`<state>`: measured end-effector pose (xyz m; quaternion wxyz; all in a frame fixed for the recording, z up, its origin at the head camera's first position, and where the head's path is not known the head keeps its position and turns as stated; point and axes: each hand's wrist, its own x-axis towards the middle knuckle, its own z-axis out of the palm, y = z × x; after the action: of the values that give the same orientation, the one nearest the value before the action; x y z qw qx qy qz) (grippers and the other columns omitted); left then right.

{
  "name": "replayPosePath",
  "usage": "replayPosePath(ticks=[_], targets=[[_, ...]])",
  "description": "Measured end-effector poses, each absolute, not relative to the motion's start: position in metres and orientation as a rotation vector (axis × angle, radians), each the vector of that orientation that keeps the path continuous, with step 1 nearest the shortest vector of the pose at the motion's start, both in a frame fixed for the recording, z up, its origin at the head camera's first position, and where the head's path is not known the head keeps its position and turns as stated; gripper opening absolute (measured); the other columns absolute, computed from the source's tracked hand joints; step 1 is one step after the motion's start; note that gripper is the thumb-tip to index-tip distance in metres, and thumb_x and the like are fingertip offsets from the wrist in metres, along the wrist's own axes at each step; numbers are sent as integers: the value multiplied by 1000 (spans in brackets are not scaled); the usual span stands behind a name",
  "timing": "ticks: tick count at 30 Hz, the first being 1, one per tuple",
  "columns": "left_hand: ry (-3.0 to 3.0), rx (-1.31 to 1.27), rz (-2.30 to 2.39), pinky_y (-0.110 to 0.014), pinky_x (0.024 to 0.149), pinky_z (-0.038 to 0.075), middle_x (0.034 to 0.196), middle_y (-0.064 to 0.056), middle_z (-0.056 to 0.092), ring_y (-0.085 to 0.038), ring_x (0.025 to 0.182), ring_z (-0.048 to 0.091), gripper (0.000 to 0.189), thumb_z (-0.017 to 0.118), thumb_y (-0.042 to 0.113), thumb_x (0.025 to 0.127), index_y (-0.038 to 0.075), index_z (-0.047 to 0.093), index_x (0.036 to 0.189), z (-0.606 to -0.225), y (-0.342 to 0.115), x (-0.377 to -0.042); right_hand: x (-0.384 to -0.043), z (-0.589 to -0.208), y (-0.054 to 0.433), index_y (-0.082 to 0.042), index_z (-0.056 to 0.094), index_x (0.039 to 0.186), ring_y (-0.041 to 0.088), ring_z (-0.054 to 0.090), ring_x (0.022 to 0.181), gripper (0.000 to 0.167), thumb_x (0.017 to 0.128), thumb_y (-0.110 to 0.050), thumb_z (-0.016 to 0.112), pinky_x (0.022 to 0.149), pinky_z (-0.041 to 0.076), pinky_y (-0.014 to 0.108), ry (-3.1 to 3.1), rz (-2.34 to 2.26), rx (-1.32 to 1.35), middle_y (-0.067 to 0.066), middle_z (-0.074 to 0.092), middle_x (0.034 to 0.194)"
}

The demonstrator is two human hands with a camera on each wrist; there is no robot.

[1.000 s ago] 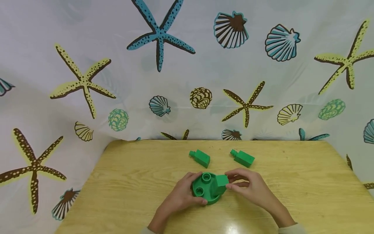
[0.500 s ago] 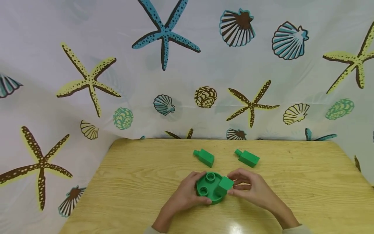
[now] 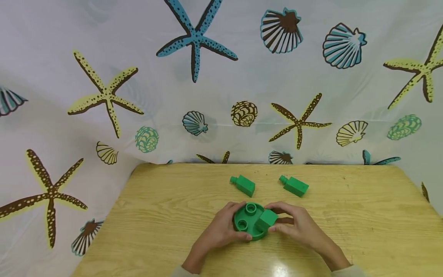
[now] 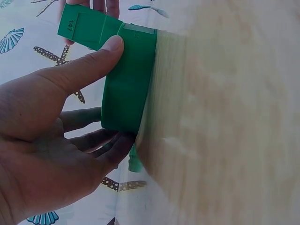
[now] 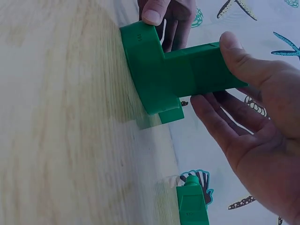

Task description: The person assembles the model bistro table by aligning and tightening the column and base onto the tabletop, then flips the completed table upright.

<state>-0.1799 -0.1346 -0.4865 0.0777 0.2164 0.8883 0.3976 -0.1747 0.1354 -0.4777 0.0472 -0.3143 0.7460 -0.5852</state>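
My left hand (image 3: 221,229) grips the side of a round green plastic base (image 3: 250,222), thumb at the front and fingers around the far side. Two raised ring sockets (image 3: 250,208) show on the base's top. A square green block (image 3: 267,218) stands upright on the base's right part; its lower end is hidden. With thumb and fingertips my right hand (image 3: 299,225) pinches the block near its top. In the left wrist view the block (image 4: 86,28) bears the number 147. Seen from the right wrist, the block (image 5: 201,70) meets the base (image 5: 145,70) squarely.
Two more green blocks with threaded necks lie on the wooden table (image 3: 173,200) beyond the hands: a left one (image 3: 245,185) and a right one (image 3: 295,186). A white curtain (image 3: 221,92) printed with starfish and shells hangs behind the table and along its sides.
The block has turned on the base, so its top sits at a different angle. My right hand still pinches it, while the left keeps its grip. The head view has shifted slightly.
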Motion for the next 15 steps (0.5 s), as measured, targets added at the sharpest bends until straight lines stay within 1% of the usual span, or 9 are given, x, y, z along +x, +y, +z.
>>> replayPosePath(ticks=[3,8,11,15], targets=[[2674,655,1179,-52,105,47,138,-16,53,-32,125,54,95,93,34,78,0,44,153,-486,-136,-179,-175,-478,133,4,61,132,17,64,115,50,88,-10,81,89,59,35,2289,-1778,-955,21,65,126],[2670,655,1175,-52,105,47,139,-17,52,-32,126,54,95,92,32,79,0,43,154,-485,-137,-179,-174,-477,132,3,60,134,16,64,117,52,88,-11,82,90,58,36,2274,-1763,-912,18,65,128],[2659,650,1173,-52,106,46,140,-17,51,-32,126,54,97,92,33,79,0,41,155,-486,-137,-178,-173,-475,132,1,61,134,19,65,114,53,88,-13,83,91,58,36,2289,-1731,-882,17,65,129],[2654,644,1181,-52,108,45,142,-17,49,-33,128,52,99,92,33,79,2,39,157,-489,-138,-177,-173,-468,134,0,60,138,27,66,113,55,89,-15,82,94,57,38,2326,-1645,-912,20,64,133]])
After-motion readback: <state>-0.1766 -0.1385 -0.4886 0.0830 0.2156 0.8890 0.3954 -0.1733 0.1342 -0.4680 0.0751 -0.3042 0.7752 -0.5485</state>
